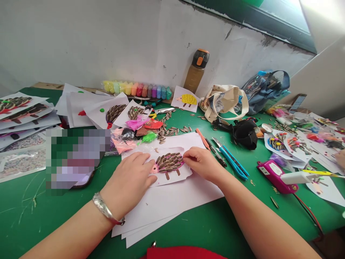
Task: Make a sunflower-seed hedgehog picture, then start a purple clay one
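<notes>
A hedgehog picture [169, 163] lies on white sheets of paper [167, 212] in front of me. Its back is covered with striped sunflower seeds inside a pink outline, above a pink face and brown legs. My left hand [134, 176] rests flat with fingers apart on the picture's left side, a silver bracelet on the wrist. At the hedgehog's right edge, the thumb and fingertips of my right hand [201, 163] are pinched together; whatever they may hold is hidden. Loose sunflower seeds [172, 130] and bags of coloured clay [137, 131] lie just beyond the paper.
Right of the paper lie a blue utility knife [231, 160] and an orange pen [202, 138]. A pink glue gun [277, 176] sits farther right, near another person's hand [340, 158]. A bottle [196, 72] and a cloth bag [223, 102] stand along the wall. Finished pictures [18, 108] are stacked left.
</notes>
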Demonstrator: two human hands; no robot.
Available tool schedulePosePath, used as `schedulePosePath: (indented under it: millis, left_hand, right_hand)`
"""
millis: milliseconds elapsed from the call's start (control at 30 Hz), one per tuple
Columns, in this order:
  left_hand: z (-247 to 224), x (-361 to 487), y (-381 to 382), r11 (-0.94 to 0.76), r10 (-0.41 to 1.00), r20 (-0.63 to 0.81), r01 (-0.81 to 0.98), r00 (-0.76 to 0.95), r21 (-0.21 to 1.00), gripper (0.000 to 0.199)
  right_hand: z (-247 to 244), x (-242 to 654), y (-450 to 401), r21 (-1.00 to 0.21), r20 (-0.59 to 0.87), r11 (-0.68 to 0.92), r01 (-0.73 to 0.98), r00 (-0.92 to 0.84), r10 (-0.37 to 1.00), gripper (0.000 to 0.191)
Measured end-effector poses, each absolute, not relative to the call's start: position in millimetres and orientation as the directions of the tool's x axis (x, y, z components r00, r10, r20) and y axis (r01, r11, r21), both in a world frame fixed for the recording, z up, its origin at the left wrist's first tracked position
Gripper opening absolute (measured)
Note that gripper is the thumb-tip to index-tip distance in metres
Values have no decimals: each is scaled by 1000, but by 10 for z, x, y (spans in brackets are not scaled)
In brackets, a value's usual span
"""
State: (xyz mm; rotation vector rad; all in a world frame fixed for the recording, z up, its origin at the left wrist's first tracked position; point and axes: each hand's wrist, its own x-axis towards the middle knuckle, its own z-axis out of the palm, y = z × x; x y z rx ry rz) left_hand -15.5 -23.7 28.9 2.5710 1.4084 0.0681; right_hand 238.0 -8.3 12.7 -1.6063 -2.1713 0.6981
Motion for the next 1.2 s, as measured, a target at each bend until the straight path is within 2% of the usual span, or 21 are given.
schedulePosePath:
  millis: [333,467,567,800,1000,1200]
  left_hand:
    - [291,-153,-227,-527,832,-75,825,550,201,18]
    - [293,-154,-230,-525,833,-78,827,548,202,18]
    - [309,-151,-235,-528,830,-83,824,552,205,18]
    - [351,-139,-242,-516,837,-93,834,540,198,17]
    - [374,-133,-247,-502,838,-122,840,531,208,17]
    - [380,-129,-248,-497,840,-121,841,528,215,16]
  right_hand:
    - [101,2364,-92,-582,4,252,773,-307,952,19]
    - [116,2393,-76,-610,-16,213,763,-281,960,17]
    - [194,2410,-3,-607,39,234,759,-266,963,18]
    - [395,2073,383,-389,112,406,827,-395,912,25]
    - [311,1660,608,-87,11,599,796,-600,800,23]
    - [251,1608,624,-20,-8,599,800,-599,801,24]
